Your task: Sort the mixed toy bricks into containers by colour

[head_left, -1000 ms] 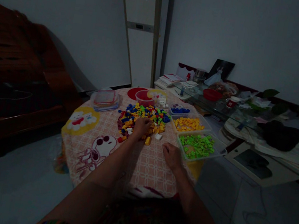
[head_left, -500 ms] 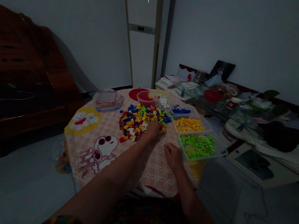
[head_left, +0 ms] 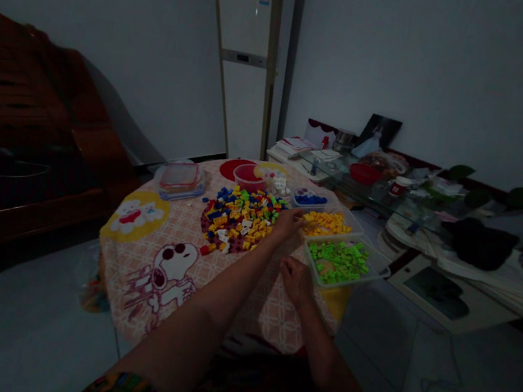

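My left hand [head_left: 288, 222] reaches to the left rim of a clear box of yellow toy bricks [head_left: 329, 224], its fingers pinched on what looks like a yellow brick. Closer to me, my right hand [head_left: 297, 280] is curled closed above the tablecloth, beside a clear box of green bricks [head_left: 337, 261]; whatever is inside its fingers is hidden. A mixed pile of toy bricks [head_left: 239, 212] in yellow, blue, red, white and green lies left of my left hand. Behind the yellow box sits a smaller box with blue bricks [head_left: 310, 199].
White bricks [head_left: 279, 184] and a round pinkish tub [head_left: 250, 177] stand at the table's back. Stacked lidded containers [head_left: 180, 180] lie at the back left. A cluttered glass side table [head_left: 370, 189] is to the right, a wooden bench [head_left: 28, 141] to the left.
My left hand has moved right, from the edge of the mixed pile to the yellow box. The right hand stays near the green box. The view has shifted slightly.
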Motion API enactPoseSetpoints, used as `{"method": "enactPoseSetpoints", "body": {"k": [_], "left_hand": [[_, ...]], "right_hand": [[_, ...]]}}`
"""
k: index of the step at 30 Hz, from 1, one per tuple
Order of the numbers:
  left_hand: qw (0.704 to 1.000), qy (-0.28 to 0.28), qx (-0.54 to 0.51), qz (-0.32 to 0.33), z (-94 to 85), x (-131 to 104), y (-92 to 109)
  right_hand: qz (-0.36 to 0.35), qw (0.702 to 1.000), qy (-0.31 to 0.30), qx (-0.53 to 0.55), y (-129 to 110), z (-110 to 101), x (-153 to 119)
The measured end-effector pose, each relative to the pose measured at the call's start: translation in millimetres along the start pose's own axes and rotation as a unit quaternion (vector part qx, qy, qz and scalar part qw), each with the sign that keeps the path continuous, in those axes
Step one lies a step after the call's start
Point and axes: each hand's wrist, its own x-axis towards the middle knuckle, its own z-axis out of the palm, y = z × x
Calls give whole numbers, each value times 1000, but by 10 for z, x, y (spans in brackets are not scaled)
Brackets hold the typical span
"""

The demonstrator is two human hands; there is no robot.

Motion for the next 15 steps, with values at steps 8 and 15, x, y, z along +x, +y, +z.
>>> {"method": "enactPoseSetpoints", "body": {"k": [8, 15], "left_hand": [[998, 34, 0, -60, -417, -130, -386], [992, -11, 107, -66, -580, -263, -559]], "right_hand": [[16, 1000, -8, 9, -23, -10, 4], [13, 1000, 1, 6, -23, -22, -5]]}}
